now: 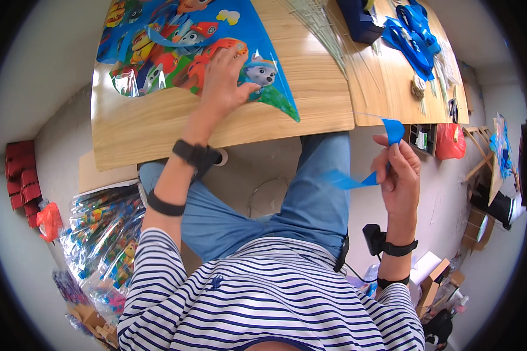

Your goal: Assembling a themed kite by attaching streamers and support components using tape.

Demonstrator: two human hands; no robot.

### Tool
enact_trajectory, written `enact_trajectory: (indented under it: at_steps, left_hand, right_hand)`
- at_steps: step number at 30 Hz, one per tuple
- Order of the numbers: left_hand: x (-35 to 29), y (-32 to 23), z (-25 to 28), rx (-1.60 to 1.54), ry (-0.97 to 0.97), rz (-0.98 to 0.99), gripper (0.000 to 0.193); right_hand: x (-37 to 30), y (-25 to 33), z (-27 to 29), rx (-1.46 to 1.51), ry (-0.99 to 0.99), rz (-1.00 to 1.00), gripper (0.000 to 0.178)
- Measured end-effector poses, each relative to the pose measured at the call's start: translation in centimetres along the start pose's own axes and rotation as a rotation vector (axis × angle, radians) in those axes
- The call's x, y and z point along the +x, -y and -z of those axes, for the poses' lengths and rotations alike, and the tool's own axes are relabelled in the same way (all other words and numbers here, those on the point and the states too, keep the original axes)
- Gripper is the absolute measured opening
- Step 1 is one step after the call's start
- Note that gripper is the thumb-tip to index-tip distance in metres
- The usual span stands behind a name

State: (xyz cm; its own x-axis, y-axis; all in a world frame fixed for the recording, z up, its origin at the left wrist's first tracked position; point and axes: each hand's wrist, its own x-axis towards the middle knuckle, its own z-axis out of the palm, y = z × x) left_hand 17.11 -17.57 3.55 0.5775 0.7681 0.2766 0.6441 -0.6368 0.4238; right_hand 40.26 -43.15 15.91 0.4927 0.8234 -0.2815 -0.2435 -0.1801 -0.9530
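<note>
A glossy blue plastic sheet (152, 35), printed with cartoon dogs, lies on the wooden table and narrows to a pointed corner at its near right. My left hand (222, 82) rests flat on it, fingers stretched, thumb out toward a printed dog's head. Off the table's front edge, above the floor, my right hand (401, 169) pinches a blue ribbon (394, 130) between thumb and fingers. One end of the ribbon curls up above the fingers; the other trails left toward my knee, blurred by motion.
Thin pale rods (317, 29) lie along the table, beside a dark blue tape dispenser (360, 20). More blue strips (413, 44), a ball of string (417, 86) and scissors (453, 110) are at the right. A red bag (451, 141) hangs nearby; packed printed sheets (105, 228) stand left.
</note>
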Motion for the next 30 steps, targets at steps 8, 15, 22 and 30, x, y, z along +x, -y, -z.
enact_trajectory:
  at_steps: [8, 15, 22, 30]
  left_hand:
    - [-5.6, -13.3, 2.3, -1.631, 0.593, 0.188, 0.05]
    - [-5.7, -14.3, 1.7, -1.823, 0.344, 0.417, 0.025]
    - [-7.6, -12.9, 0.5, -1.53, 0.152, 0.506, 0.016]
    - [-6.2, -10.7, 0.0, -1.564, -0.055, 0.6, 0.021]
  right_hand:
    - [-3.1, -0.1, -1.5, 0.08, 0.238, -0.084, 0.025]
    - [-4.3, -4.6, -1.3, -0.189, 0.237, -0.151, 0.023]
    - [-1.1, -9.9, -1.0, -0.853, 0.163, 0.476, 0.037]
    - [2.9, -10.7, -6.3, -0.205, 0.308, -0.102, 0.014]
